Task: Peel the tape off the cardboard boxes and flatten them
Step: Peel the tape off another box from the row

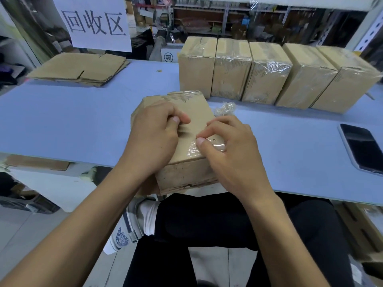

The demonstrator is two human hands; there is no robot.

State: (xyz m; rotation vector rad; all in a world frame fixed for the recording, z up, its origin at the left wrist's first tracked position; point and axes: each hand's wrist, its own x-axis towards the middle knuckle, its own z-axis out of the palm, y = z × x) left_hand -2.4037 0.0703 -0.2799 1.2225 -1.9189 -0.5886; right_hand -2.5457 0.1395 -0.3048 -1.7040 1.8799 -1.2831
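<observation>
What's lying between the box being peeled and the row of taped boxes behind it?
In the head view, a crumpled wad of clear tape lies on the blue table between the held box and the row of boxes.

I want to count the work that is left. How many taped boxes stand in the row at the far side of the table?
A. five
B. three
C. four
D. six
A: five upright taped boxes stand side by side at the far side of the table, apart from the box under the hands.
</observation>
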